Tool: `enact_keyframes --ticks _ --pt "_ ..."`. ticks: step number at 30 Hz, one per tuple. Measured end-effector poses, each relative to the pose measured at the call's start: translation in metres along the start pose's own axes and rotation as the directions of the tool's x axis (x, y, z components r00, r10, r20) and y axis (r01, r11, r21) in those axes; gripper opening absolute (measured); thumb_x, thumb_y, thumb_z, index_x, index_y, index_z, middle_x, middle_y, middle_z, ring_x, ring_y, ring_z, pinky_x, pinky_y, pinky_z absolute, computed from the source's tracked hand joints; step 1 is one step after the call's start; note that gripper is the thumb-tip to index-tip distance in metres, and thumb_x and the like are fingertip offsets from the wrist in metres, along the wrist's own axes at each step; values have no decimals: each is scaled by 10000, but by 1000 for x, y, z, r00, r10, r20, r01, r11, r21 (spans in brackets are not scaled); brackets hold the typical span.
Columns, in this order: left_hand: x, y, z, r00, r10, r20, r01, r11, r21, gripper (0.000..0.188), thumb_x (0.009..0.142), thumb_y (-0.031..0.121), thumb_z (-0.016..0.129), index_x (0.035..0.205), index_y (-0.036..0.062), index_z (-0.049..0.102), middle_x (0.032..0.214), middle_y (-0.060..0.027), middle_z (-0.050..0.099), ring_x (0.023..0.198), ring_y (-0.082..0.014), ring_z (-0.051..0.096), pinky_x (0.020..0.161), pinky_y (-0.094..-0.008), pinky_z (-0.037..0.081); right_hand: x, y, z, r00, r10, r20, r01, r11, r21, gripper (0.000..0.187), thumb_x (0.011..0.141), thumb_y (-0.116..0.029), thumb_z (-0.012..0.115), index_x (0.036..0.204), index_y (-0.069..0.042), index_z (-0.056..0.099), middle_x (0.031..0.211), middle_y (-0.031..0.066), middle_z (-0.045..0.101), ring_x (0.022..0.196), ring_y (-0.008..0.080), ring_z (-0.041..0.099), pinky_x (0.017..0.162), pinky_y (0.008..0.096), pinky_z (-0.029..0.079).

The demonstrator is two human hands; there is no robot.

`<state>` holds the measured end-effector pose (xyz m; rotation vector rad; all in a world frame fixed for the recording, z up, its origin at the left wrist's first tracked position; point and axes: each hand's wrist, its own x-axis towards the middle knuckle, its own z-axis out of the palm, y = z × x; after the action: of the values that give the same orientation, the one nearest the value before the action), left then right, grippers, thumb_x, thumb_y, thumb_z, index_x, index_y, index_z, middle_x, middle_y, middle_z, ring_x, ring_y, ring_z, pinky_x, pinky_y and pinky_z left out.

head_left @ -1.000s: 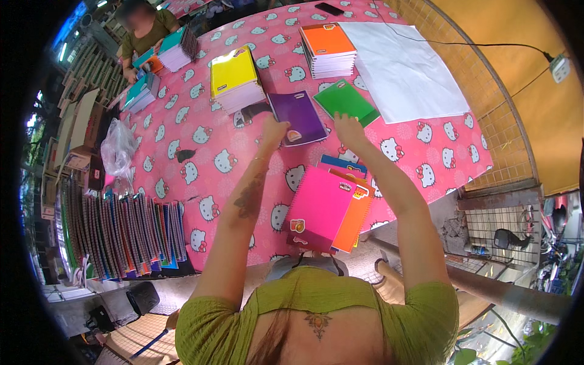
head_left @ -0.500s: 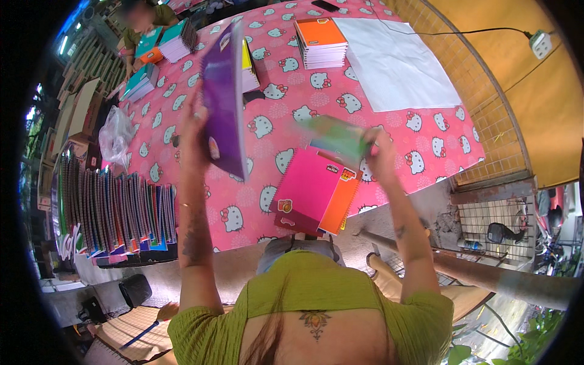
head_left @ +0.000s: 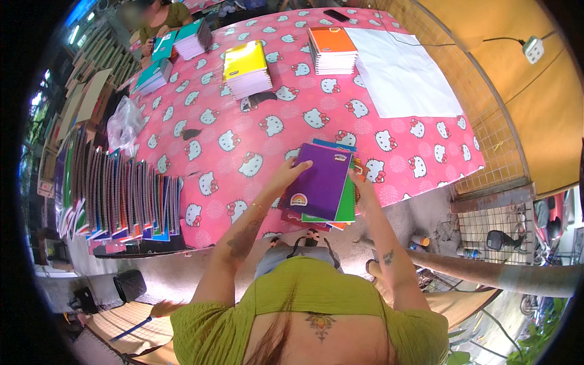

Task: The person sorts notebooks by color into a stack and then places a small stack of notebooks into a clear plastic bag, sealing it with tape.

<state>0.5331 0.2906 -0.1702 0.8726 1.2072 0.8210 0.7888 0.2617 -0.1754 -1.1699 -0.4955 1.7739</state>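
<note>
A purple notebook (head_left: pixel 317 185) lies on top of a small uneven pile at the near edge of the table. Beneath it a green notebook (head_left: pixel 347 204) sticks out on the right, with blue, maroon and orange covers showing at other edges. My left hand (head_left: pixel 295 175) grips the purple notebook's left side, its thumb on the cover. At the pile's right edge, my right hand (head_left: pixel 364 187) is closed around the notebooks' sides; its fingers are partly hidden.
A long row of spiral notebooks (head_left: pixel 131 194) stands at the left. Farther back are stacks of yellow notebooks (head_left: pixel 245 59), orange notebooks (head_left: pixel 333 39) and teal notebooks (head_left: pixel 193 38). White paper (head_left: pixel 404 76) covers the far right. Another person (head_left: pixel 172 17) sits at the far left.
My left hand has brought the raised purple notebook down and right onto the pile. The green notebook, moving in my right hand before, now lies under it.
</note>
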Motion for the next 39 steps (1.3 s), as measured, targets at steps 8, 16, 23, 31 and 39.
enact_keyframes --ticks 8,16,23,31,39 --pt "-92 -36 -53 995 90 -48 -98 975 -202 567 840 175 647 1335 12 425 1218 -139 560 1039 -187 557 900 -350 474 -24 19 82 935 168 313 -111 975 -193 581 776 -135 757 1285 -59 487 1112 116 621 993 249 629 864 407 542" --pt "-358 -42 -166 729 677 98 -225 102 969 969 714 235 777 1488 111 207 1475 -267 294 1350 -418 356 1138 -562 206 -85 141 200 613 725 313 -631 688 -358 557 772 -329 709 1204 -8 567 1081 162 668 921 281 670 872 408 552" --pt "-510 -78 -251 608 784 128 -162 -36 986 852 608 318 818 1329 74 434 1317 -160 532 1255 -320 511 1071 -498 350 -159 275 353 277 800 532 -585 580 -567 693 843 -486 625 1329 -46 399 1219 109 546 1104 231 515 975 385 422" --pt "-614 -111 -330 174 590 -789 -465 755 462 725 608 37 866 1210 9 462 1150 -122 608 1091 -169 579 924 -345 488 -221 334 528 132 404 905 -294 888 -353 959 878 -653 535 1523 -57 148 1453 93 361 1370 198 301 1129 384 248" --pt "-639 -106 -510 97 478 -873 -575 743 342 887 664 16 807 1396 44 307 1280 -104 527 1190 -232 520 1011 -378 431 -224 459 713 121 -40 992 408 913 -13 820 688 -335 879 1274 -18 401 1185 116 554 1086 203 555 931 344 452"
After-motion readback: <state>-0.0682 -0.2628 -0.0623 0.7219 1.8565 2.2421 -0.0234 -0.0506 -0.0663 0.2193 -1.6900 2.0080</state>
